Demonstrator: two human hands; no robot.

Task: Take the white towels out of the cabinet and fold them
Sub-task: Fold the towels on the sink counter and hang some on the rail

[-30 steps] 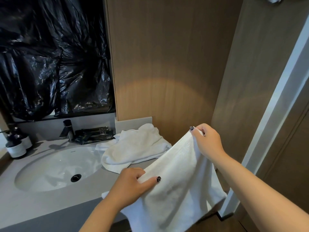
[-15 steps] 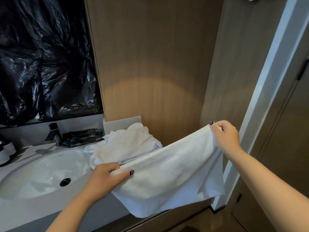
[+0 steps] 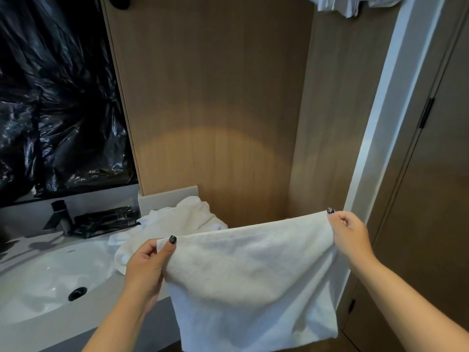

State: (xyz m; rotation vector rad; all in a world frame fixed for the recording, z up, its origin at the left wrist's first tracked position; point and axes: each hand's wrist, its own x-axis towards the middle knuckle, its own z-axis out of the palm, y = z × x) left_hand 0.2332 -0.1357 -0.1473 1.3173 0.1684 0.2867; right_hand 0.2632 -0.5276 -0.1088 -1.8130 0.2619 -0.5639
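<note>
Now towel (image 3: 251, 278) raised and stretched level, left hand (image 3: 146, 266) and right hand (image 3: 349, 235) fingers pinching apparently its top corners

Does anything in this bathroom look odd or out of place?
Yes. Crinkled black plastic sheeting covers the wall above the sink, where a mirror would usually hang. A rumpled white towel lies in a heap on the counter. The towel held up by both hands looks fine.
</note>
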